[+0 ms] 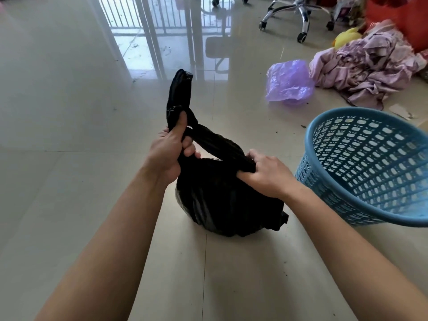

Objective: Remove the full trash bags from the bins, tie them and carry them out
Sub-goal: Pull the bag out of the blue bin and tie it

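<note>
Right now the black trash bag (222, 205) sits on the tiled floor (58, 112), out of the blue basket bin (370, 163), which stands just to the right of it. The left hand (169, 154) has its grip closed round one twisted end of the bag's mouth, the tip sticking up above the thumb. The right hand (266, 174) has its grip closed on the other twisted strand, and the two strands cross beside the left thumb. Beyond the bag lie a purple plastic bag (289, 82) and a heap of lilac cloth (375, 66).
</note>
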`<state>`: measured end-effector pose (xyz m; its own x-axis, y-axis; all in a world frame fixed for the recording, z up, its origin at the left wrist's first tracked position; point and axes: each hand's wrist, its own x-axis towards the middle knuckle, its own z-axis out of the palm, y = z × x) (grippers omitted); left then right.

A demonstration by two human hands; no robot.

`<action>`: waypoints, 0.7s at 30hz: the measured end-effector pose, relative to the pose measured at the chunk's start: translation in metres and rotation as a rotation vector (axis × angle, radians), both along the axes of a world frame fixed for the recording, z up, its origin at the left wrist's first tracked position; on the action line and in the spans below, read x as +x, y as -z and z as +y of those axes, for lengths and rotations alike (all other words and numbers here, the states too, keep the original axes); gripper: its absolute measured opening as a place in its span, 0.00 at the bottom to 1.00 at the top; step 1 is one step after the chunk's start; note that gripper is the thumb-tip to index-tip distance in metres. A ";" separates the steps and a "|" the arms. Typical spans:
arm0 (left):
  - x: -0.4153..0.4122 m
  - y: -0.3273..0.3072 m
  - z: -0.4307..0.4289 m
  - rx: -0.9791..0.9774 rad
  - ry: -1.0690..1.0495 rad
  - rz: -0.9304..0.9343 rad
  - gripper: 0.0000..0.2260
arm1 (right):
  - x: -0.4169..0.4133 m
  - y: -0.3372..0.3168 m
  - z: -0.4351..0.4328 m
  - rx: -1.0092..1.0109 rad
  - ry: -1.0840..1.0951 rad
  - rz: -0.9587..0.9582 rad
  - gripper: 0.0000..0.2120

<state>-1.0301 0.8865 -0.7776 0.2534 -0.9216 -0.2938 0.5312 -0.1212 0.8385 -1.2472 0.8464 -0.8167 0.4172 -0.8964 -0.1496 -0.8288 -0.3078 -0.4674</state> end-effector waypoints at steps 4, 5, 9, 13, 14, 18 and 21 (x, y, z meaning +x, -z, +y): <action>-0.004 0.013 -0.001 0.001 0.034 0.056 0.17 | -0.008 0.010 -0.002 0.053 -0.066 -0.327 0.12; -0.006 0.016 -0.002 0.012 0.042 0.063 0.18 | -0.008 0.011 -0.001 0.102 -0.061 -0.437 0.09; -0.006 0.029 0.000 0.022 0.150 -0.007 0.15 | -0.008 0.000 0.002 0.477 0.157 -1.013 0.09; -0.005 0.048 0.009 -0.025 0.319 0.026 0.12 | -0.012 0.003 -0.005 0.370 0.110 -0.795 0.13; -0.006 0.049 0.012 -0.039 0.385 -0.001 0.12 | -0.011 0.007 -0.006 0.261 -0.047 -0.556 0.13; -0.010 0.051 0.021 -0.023 0.571 -0.113 0.05 | -0.014 0.020 -0.006 0.194 -0.296 -0.051 0.12; -0.012 0.051 0.022 0.033 0.540 -0.052 0.15 | -0.014 0.023 -0.005 0.236 -0.317 0.023 0.14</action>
<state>-1.0422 0.9088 -0.8284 -0.2383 -0.9154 -0.3243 0.3438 -0.3919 0.8534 -1.2614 0.8417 -0.8399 0.6621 -0.6632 -0.3491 -0.7210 -0.4366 -0.5381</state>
